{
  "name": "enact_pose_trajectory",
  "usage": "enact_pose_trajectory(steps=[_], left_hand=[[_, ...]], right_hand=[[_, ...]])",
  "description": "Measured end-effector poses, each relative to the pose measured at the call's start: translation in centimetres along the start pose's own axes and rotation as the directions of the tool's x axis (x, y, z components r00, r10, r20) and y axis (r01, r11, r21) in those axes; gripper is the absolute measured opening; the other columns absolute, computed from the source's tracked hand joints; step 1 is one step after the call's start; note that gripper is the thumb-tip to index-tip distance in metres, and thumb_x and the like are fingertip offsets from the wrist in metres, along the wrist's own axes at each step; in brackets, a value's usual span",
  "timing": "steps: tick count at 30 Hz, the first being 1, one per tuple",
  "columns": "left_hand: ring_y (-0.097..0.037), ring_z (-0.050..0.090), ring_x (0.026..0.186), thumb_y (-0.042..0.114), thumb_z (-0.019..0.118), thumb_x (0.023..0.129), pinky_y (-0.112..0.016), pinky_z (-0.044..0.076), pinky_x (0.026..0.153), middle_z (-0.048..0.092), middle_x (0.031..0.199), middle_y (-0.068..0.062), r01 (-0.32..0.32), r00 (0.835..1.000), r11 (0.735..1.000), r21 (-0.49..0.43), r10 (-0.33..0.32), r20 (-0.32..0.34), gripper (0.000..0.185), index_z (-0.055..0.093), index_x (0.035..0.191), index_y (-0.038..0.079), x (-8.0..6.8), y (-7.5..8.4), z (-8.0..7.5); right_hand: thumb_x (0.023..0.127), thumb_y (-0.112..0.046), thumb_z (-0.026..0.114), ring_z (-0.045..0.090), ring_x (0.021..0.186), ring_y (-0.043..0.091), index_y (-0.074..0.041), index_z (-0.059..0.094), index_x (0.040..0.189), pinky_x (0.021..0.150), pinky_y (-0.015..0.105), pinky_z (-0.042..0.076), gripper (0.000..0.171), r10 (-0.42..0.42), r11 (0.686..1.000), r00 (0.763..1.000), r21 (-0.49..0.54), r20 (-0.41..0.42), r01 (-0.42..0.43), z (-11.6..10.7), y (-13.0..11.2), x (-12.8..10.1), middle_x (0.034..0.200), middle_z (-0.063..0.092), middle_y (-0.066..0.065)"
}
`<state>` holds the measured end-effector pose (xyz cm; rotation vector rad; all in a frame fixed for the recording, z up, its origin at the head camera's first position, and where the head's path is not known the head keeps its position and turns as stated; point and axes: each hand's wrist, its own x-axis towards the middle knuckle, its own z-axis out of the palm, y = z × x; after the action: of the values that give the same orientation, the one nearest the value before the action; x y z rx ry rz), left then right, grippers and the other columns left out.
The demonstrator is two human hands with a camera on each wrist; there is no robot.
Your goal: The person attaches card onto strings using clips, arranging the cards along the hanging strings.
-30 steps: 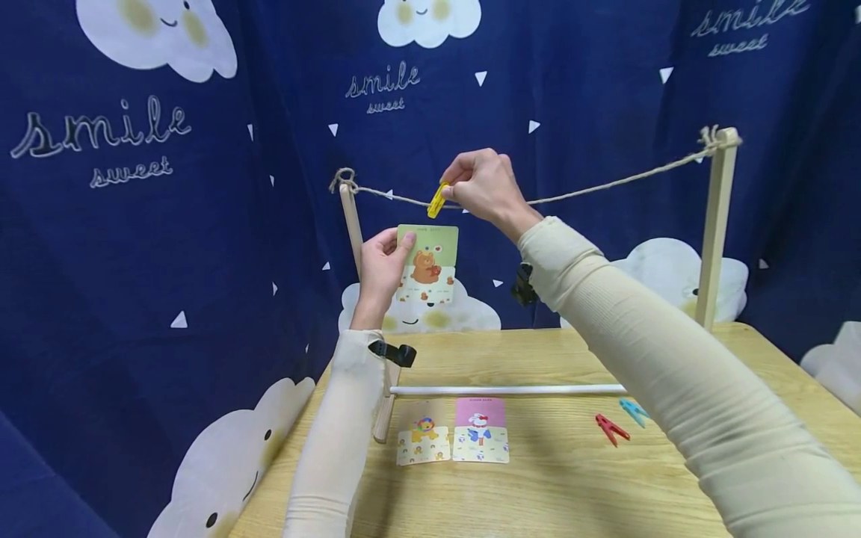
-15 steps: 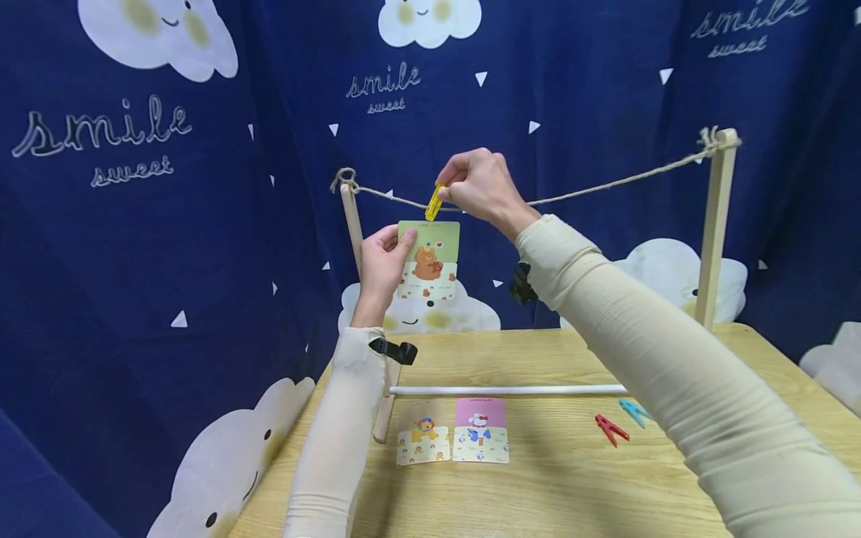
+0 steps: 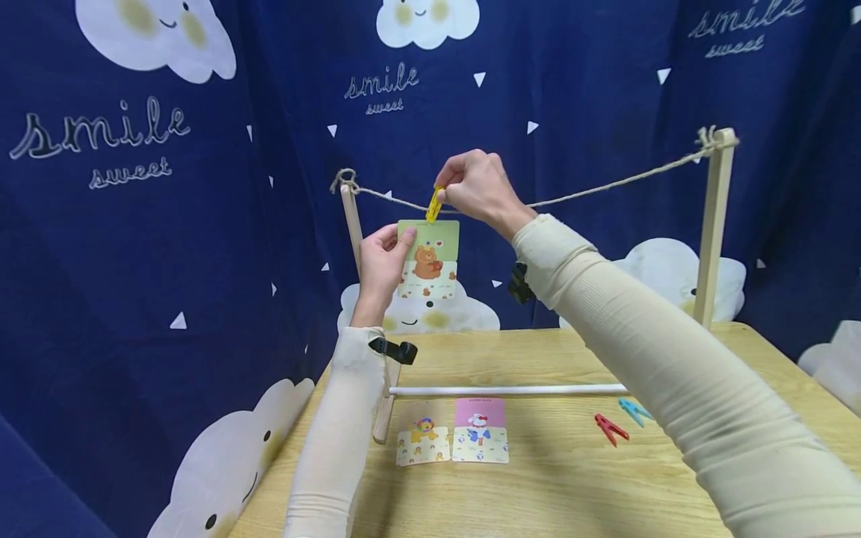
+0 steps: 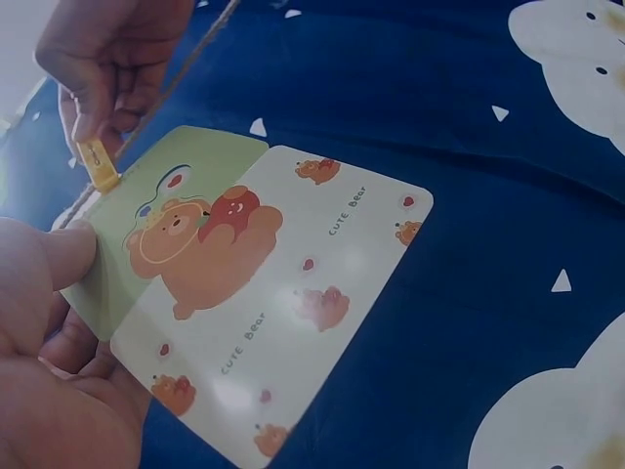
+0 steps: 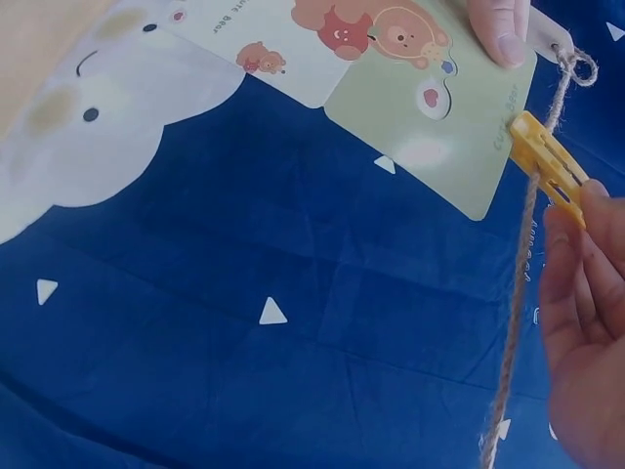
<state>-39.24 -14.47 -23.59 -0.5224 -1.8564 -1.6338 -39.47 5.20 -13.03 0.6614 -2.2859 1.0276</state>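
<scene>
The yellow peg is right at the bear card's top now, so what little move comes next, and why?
Probably easing the right hand off the yellow peg, so it bites. The peg sits on the string at the bear card's top edge, and the left hand holds the card steady.

Both arms reach forward and up in cream sleeves. The left hand is raised, thumb and fingers pinching. The right hand sits higher, fingertips pinched together.

The light is bright and even. The head view bends at its edges. The left hand looks blurry up close, with a shiny spot on the bear card.
</scene>
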Motion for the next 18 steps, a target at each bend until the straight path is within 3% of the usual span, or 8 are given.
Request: enact_pose_trajectory(steps=[9, 16, 18], left_hand=[[-0.012, 0.065, 0.079, 0.022, 0.071, 0.1, -0.022, 0.051, 0.069, 0.075, 0.101, -0.022, -0.018, 1.0, 1.0, -0.016, 0.018, -0.008, 0.029, 0.074, 0.114, -0.003, 0.3, 0.5, 0.2], [-0.019, 0.063, 0.082, 0.01, 0.067, 0.101, -0.019, 0.046, 0.068, 0.072, 0.104, -0.03, -0.008, 1.0, 1.0, 0.0, 0.008, -0.007, 0.025, 0.071, 0.114, -0.01, -1.1, 3.8, 0.4], [-0.018, 0.062, 0.081, 0.01, 0.068, 0.101, -0.019, 0.046, 0.068, 0.072, 0.103, -0.028, -0.008, 1.0, 1.0, 0.004, 0.008, -0.009, 0.025, 0.072, 0.114, -0.01, -1.2, 3.8, 0.4]], right_hand=[[0.088, -0.013, 0.074, 0.066, 0.084, 0.015, -0.012, 0.079, 0.096, 0.075, 0.029, 0.054, 0.01, -0.005, 1.0, 1.0, -0.007, 0.011, 0.005, -0.1, -0.2, 0.1, 0.087, 0.075, 0.0], [0.089, -0.017, 0.073, 0.067, 0.088, 0.015, -0.012, 0.079, 0.101, 0.079, 0.03, 0.055, 0.014, 0.016, 1.0, 0.999, 0.004, 0.046, -0.016, -0.1, -0.2, 0.0, 0.09, 0.075, -0.001], [0.09, -0.018, 0.072, 0.067, 0.089, 0.016, -0.012, 0.079, 0.104, 0.08, 0.031, 0.055, 0.016, 0.021, 1.0, 0.998, 0.006, 0.059, -0.022, 0.0, -0.1, 0.0, 0.092, 0.075, -0.001]])
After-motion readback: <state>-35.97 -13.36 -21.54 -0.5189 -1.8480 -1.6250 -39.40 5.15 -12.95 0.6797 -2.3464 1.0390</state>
